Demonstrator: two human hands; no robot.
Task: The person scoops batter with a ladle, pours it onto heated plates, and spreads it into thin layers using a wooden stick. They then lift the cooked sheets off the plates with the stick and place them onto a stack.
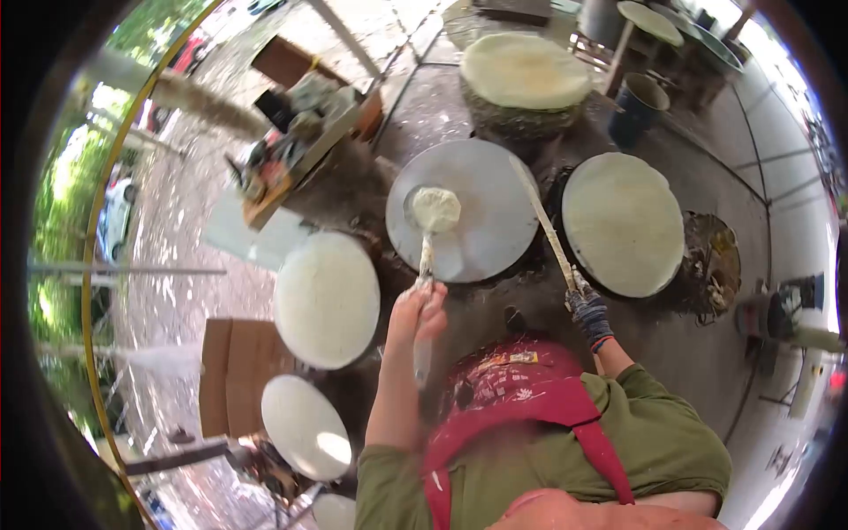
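My left hand [420, 309] grips the handle of a ladle [433, 210] whose bowl, full of pale batter, hovers over the left part of a round grey griddle [495, 243]. My right hand [587, 311], in a dark glove, holds a long thin stick [541, 216] that slants across the griddle's right edge. The griddle surface looks bare apart from the ladle. I wear a green shirt and a red apron [530, 397].
A pale round sheet [623, 221] lies on the griddle to the right. A stack of sheets [526, 71] sits behind, near a blue bucket [638, 106]. More pale discs [327, 299] [305, 424] rest at left, by cardboard [231, 375] and a cluttered board [291, 146].
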